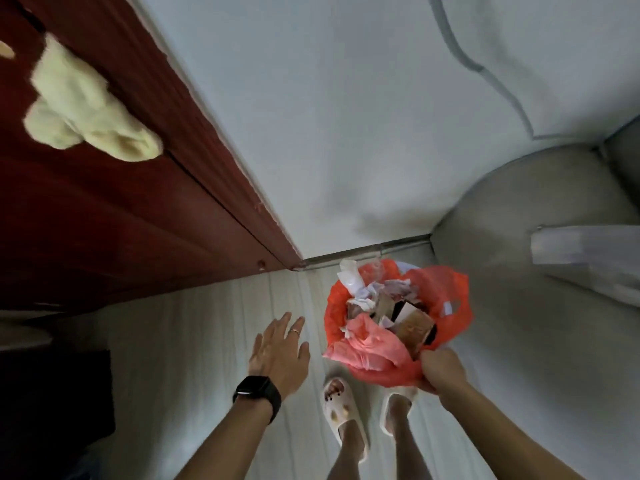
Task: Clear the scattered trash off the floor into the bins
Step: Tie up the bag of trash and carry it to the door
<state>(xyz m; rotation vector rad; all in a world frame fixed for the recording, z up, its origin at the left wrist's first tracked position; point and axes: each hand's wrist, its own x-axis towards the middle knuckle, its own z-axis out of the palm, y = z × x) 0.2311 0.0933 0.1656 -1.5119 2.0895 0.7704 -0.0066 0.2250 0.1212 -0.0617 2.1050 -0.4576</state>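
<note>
A bin lined with a red-orange plastic bag [450, 292] stands on the pale floor in the corner, low and right of centre. It is heaped with crumpled paper, a pink bag [367, 344] and a brown carton [414, 329]. My right hand [438, 372] grips the near edge of the red bag. My left hand [278, 348] hovers open and flat over the floor to the left of the bin, touching nothing. It wears a ring and a black watch.
A dark red wooden door [114, 209] runs along the left, with a cream towel [83, 102] hanging on it. A grey rounded seat [519, 271] with a white bag [585, 251] on it crowds the right. My slippered feet [343, 410] stand just before the bin.
</note>
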